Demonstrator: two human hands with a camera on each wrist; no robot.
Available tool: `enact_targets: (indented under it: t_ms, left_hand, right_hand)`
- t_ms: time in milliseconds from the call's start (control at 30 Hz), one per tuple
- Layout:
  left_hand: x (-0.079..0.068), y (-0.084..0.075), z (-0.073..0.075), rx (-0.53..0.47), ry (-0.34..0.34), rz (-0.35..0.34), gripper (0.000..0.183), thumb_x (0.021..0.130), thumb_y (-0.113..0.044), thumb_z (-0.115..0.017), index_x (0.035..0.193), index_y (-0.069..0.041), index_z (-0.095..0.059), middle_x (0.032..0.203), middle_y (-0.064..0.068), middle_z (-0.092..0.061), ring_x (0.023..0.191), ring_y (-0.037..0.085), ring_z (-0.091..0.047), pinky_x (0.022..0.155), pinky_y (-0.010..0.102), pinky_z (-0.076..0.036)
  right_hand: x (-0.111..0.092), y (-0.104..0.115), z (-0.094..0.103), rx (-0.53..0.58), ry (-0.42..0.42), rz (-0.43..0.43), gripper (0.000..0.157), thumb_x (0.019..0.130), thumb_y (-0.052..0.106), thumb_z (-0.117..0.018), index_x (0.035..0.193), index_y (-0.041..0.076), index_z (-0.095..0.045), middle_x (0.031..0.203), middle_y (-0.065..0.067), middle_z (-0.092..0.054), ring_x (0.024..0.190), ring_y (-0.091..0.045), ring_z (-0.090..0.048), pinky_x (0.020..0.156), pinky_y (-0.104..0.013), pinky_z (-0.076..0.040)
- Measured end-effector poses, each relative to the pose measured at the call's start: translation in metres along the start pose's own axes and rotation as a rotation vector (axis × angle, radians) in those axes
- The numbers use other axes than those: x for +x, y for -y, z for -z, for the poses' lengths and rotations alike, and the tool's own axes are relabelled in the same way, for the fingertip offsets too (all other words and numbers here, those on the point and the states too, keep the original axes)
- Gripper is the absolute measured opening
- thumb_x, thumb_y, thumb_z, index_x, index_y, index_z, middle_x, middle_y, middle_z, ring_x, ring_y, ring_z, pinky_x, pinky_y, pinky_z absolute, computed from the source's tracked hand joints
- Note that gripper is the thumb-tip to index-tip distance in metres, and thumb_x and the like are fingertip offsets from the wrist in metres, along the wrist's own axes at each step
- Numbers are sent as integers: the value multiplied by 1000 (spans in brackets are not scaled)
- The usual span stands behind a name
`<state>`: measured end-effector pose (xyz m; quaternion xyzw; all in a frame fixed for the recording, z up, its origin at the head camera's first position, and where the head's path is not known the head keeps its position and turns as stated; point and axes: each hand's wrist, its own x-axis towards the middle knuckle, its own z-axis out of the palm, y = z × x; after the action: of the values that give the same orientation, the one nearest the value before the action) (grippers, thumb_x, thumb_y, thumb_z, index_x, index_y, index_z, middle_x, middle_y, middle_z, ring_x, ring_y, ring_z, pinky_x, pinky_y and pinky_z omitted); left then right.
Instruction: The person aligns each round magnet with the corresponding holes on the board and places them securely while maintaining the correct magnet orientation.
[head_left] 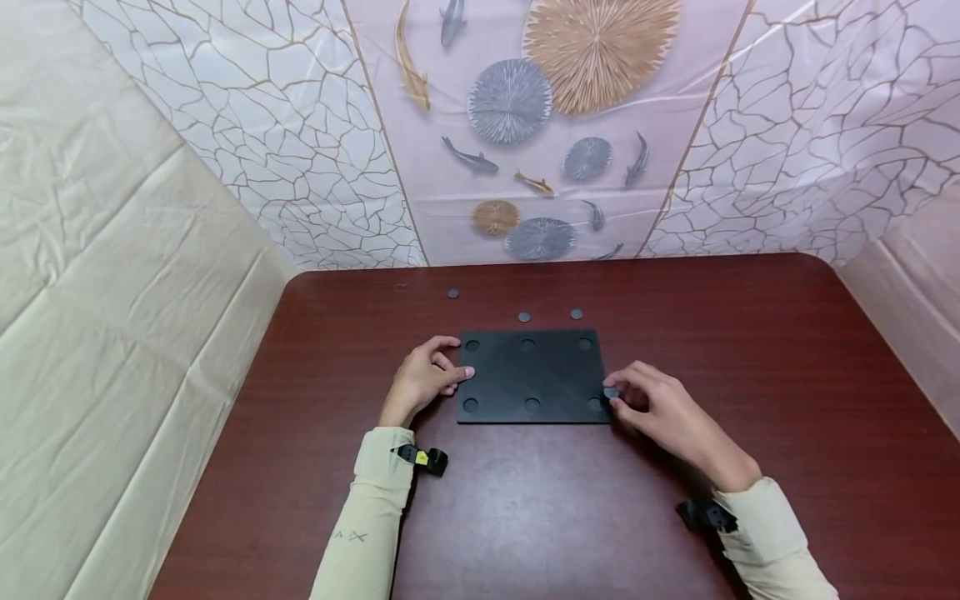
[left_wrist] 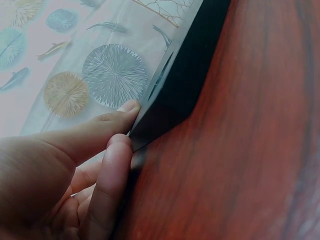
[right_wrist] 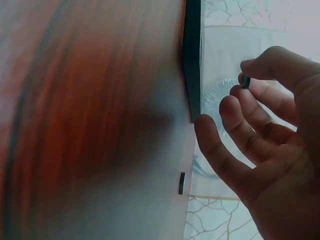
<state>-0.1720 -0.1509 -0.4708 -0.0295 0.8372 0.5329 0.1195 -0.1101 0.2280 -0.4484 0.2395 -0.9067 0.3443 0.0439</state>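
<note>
A flat black board (head_left: 534,372) with several round recesses lies on the table. At its left edge my left hand (head_left: 417,380) grips it, the thumb over the top face and fingertips at the side. In the left wrist view, thumb and finger meet at a corner of the board (left_wrist: 172,95). Between thumb and fingertips, my right hand (head_left: 663,412) pinches a small dark disc (head_left: 611,392) beside the board's near right recess. The right wrist view shows this disc (right_wrist: 246,81) edge-on, with the other fingers spread loosely.
Beyond the board's far edge lie three similar discs: a left one (head_left: 453,293), a middle one (head_left: 524,317) and a right one (head_left: 576,314). The reddish-brown table (head_left: 330,333) ends at a patterned backdrop (head_left: 540,167). Pale cloth (head_left: 135,292) hangs at the left side.
</note>
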Motion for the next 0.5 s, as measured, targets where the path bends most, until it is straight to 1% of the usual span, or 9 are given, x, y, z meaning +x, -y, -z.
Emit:
enact_targets:
  t_ms: [100,200,367,500]
  left_hand:
    - [1,1,0,-5,-1,5,57,88,-19,-89,139,-18,-64,84,7,-68,63,17,-68,64,29,-61]
    - [1,2,0,-10,3,11,57,88,-19,-89,139,-19,-64,85,7,-68,63,17,-68,64,29,-61]
    - [1,2,-1,-15,3,14,56,88,-18,-89,139,-19,-65,85,8,-68,63,18,-69,63,30,-62]
    - [1,1,0,-15,-1,13,56,88,-18,-89,139,-19,-65,84,8,-68,63,18,-69,63,30,-61]
  right_hand:
    - [3,2,-2,9,31,-20,21,96,3,-75,116,9,-73,98,7,-63,81,-6,-59,70,-28,-54]
    - [7,4,-3,21,60,-33,21,97,5,-76,118,8,-72,99,6,-63,80,-5,-60,70,-27,-55]
    - [15,6,-6,18,64,3,20,97,5,-77,116,8,-73,101,4,-66,77,-4,-61,69,-27,-55]
    - [21,6,-9,20,54,35,19,97,5,-77,115,8,-74,103,3,-67,81,-5,-62,70,-27,-55]
